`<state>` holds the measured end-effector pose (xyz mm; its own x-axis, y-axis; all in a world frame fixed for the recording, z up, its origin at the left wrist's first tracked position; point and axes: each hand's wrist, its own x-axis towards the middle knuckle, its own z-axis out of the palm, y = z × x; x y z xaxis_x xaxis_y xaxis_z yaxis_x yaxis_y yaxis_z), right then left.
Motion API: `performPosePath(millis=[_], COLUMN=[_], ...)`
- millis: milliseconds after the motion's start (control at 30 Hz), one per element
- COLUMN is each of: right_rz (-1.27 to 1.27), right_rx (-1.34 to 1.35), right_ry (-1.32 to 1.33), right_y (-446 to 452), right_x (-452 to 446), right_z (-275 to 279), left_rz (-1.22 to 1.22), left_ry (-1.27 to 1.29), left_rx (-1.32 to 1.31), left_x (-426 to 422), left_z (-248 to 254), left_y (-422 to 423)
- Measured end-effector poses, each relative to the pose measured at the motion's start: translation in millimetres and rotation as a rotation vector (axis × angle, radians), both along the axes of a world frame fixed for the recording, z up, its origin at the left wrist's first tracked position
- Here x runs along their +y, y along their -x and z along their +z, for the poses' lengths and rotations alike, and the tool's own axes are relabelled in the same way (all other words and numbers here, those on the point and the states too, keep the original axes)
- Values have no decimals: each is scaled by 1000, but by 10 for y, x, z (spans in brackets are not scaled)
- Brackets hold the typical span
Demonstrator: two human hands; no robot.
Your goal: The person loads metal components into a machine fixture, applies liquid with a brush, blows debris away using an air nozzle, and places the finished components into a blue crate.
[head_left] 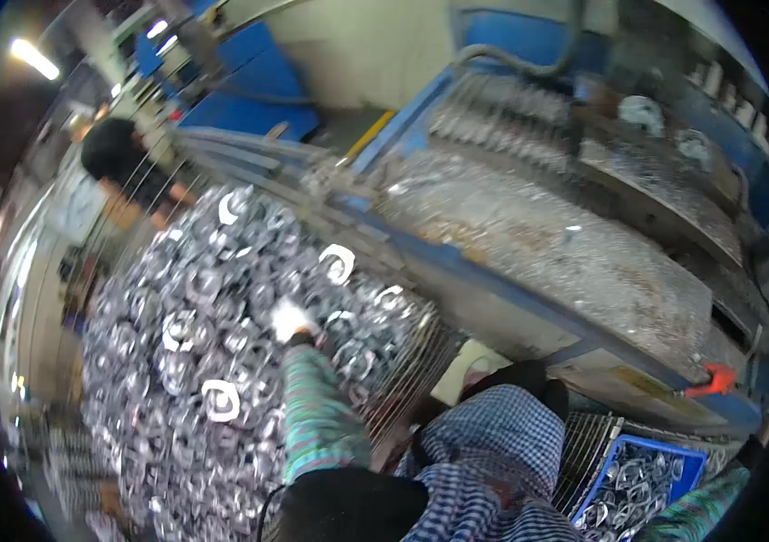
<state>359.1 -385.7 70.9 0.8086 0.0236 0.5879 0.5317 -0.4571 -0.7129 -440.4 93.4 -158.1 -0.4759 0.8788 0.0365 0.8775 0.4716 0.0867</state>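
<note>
My left hand [290,318], in a bright white glove, reaches onto a big heap of shiny ring-shaped metal parts [204,287] in a wire cage [407,361]. Glare and blur hide its fingers, so whether it grips a part cannot be made out. At the far right edge, my right hand [767,427] shows only as a small sliver past its dark cuff, close to the machine bench's edge. Its fingers are hidden. Near it, an orange-red object [714,380] lies at the bench corner. Below is a blue crate [692,465] holding more metal parts.
A blue-framed machine bench [565,257] with a scrap-strewn top runs along the right. Two metal pieces [642,115] sit towards its back. Another person [122,167] is beyond the heap at the upper left. A checked apron [502,434] covers my lap.
</note>
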Motion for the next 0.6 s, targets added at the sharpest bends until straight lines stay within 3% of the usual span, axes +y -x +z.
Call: performPosePath(millis=[33,100,133,200,233,267,300,333,400,500,600], right_rz=[37,266,279,305,345,382,428,446,509,631,655], right_rx=[12,-166,-115,-103,-34,-21,-8,-63,-112,-104,-250], right_ry=[-17,343,295,218,150,113,74,75,56,-14,82], right_y=[256,53,651,1172,1394,1534,1620,1671,1740,1640,1592], right_x=[81,-313,59,517,746,953,1164,1381,1803,2432,3004], right_z=[52,-136,80,212,301,366,422,469,564,618,689], left_rz=[-41,-27,-9,-162,-131,-34,38,-11,-56,-19,-12], left_ry=[-3,-24,-37,167,2,-173,-258,-154,-34,-41,-64], left_rx=[-70,-119,-266,-235,-585,-709,-1110,-971,-658,-452,-367], left_x=[59,287,308,471,834,810,468,682,749,572,383], left_z=[-65,-502,-428,-541,-1168,-1363,-694,-1063,-1208,-1024,-825], left_y=[192,631,645,849,1473,1455,928,1283,1497,1366,1162])
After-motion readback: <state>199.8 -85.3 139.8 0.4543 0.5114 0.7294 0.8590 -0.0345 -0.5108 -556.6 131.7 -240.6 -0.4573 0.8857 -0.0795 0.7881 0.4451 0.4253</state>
